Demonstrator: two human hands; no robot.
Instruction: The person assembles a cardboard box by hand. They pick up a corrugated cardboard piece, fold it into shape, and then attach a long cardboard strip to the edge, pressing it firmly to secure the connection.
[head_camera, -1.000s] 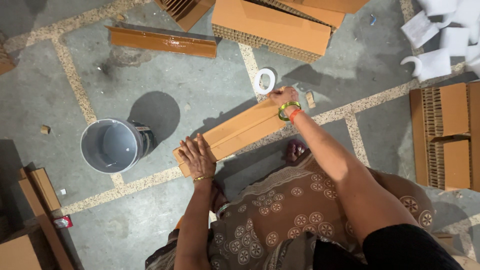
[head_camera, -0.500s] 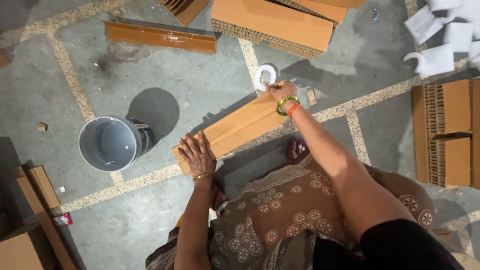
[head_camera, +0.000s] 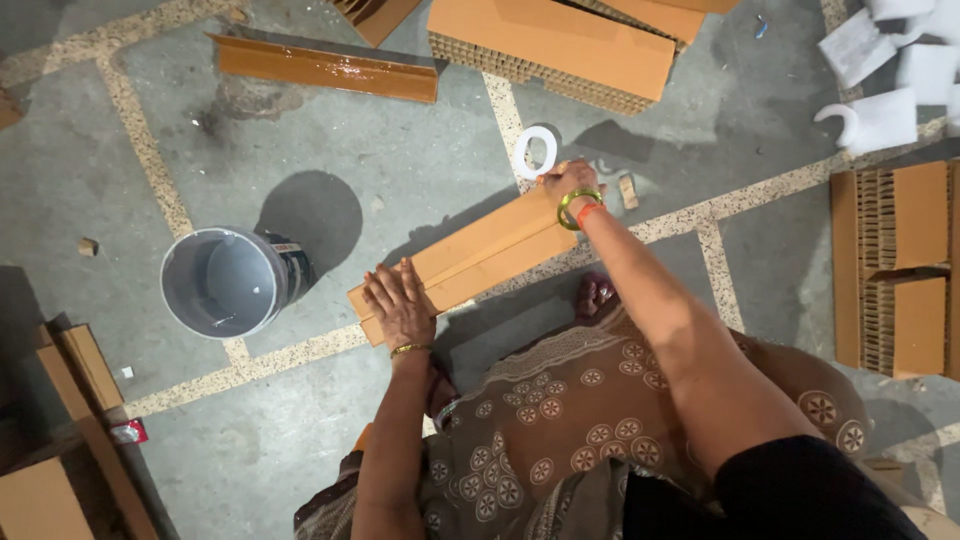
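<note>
A long brown cardboard strip lies slanted on the grey stone floor in front of me. My left hand rests flat, fingers together, on its near left end. My right hand, with green and orange bangles at the wrist, presses on the far right end, fingers curled over the edge. A white tape roll lies on the floor just beyond my right hand.
A grey bucket stands left of the strip. A glossy brown angle strip and honeycomb cardboard slabs lie at the back. More cardboard stacks sit at right, white pieces at top right, boards at bottom left.
The view has shifted slightly. Both hands stay on the ends of the cardboard strip; my right hand has slid a little toward the tape roll.
</note>
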